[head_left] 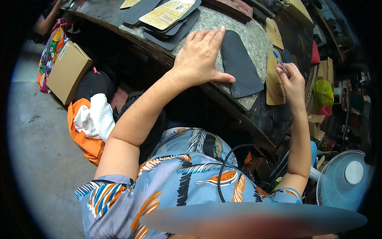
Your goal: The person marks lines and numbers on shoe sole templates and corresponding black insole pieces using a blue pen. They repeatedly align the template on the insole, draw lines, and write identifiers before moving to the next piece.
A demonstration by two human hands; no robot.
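Observation:
A flat black sole-shaped piece (240,65) lies on a grey stone slab (254,36), with faint pale marks near its lower end. My left hand (203,59) is beside its left edge, fingers stretched out and thumb reaching to its lower left side; it grips nothing. To the right, my right hand (293,81) pinches a pen (280,61) whose blue end points up and away. Just left of that hand lies a tan sole-shaped template (273,81), with a second tan piece (274,34) farther back.
A stack of black pieces topped by a yellow patterned one (169,14) sits at the far left of the slab. Left of the table are a cardboard box (67,71), an orange cloth (85,137) and a white cloth (99,117). A white fan (342,179) stands at lower right.

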